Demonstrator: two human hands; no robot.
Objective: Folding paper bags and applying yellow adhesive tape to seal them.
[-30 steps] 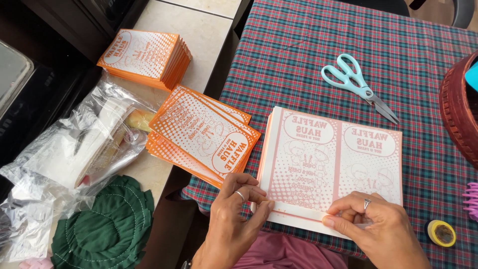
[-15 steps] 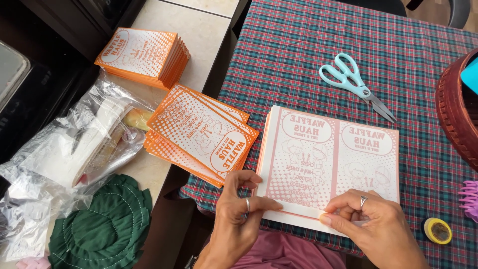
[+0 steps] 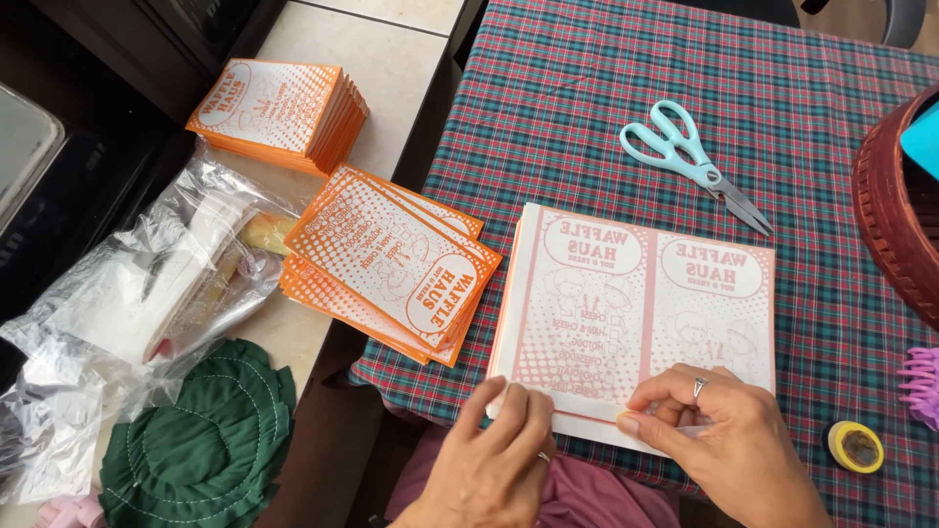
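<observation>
A stack of pale orange-and-white printed paper sheets (image 3: 636, 313) lies on the plaid tablecloth (image 3: 606, 117) in front of me. My left hand (image 3: 499, 460) rests flat on the stack's near left corner. My right hand (image 3: 724, 450), with a ring on one finger, pinches the near edge of the top sheet between thumb and fingertips. To the left, a fanned pile of orange printed bags (image 3: 391, 264) overhangs the table's edge.
Light blue scissors (image 3: 690, 161) lie beyond the sheets. A dark red basket (image 3: 895, 205) stands at the right edge, a yellow tape roll (image 3: 856, 447) near it. On the left counter sit another orange bag stack (image 3: 279, 112), clear plastic bags (image 3: 147, 293) and a green cloth (image 3: 205, 450).
My left hand has slid from on top of the stack down to its near left corner. My right hand stays at the near edge.
</observation>
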